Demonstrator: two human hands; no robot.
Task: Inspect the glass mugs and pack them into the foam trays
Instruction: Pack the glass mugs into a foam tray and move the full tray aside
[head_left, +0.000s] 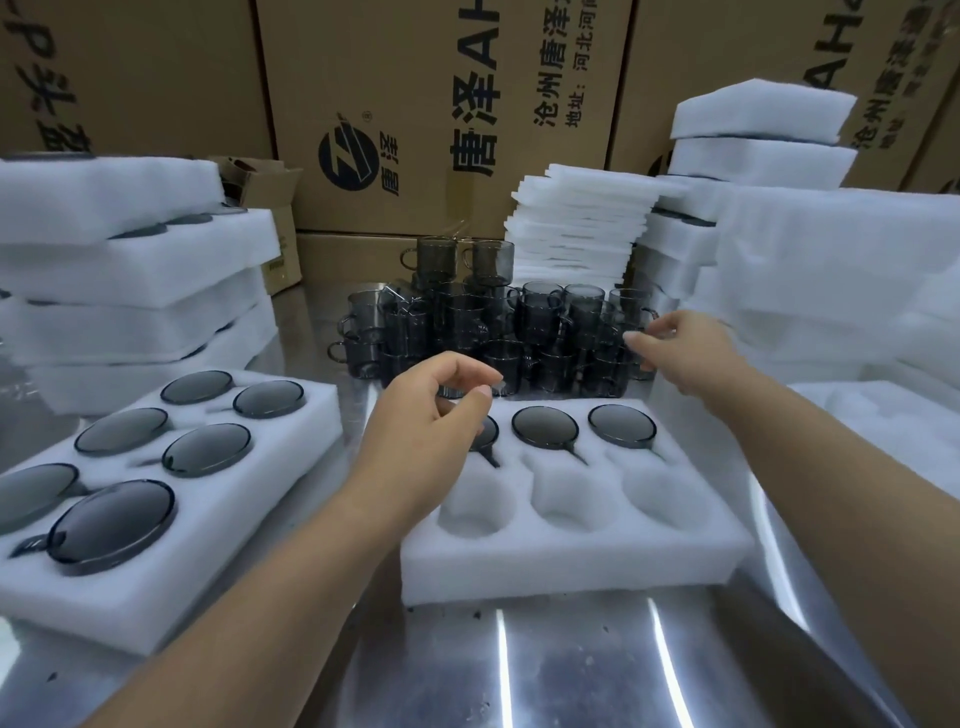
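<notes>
A white foam tray (571, 556) lies in front of me on the steel table. Its back row holds three smoky glass mugs (544, 427), upside down; the three front pockets (566, 501) are bare. My left hand (431, 431) hovers over the tray's back-left mug, fingers loosely curled, holding nothing. My right hand (680, 348) reaches to the right edge of a stacked pile of smoky glass mugs (483, 332) behind the tray, fingers apart near a mug, not closed on one.
A filled foam tray (291, 415) with several mugs lies at the left. Stacks of foam trays (135, 270) rise left and right (831, 270). Thin foam sheets (582, 218) are piled behind the mugs. Cardboard boxes (426, 104) wall the back.
</notes>
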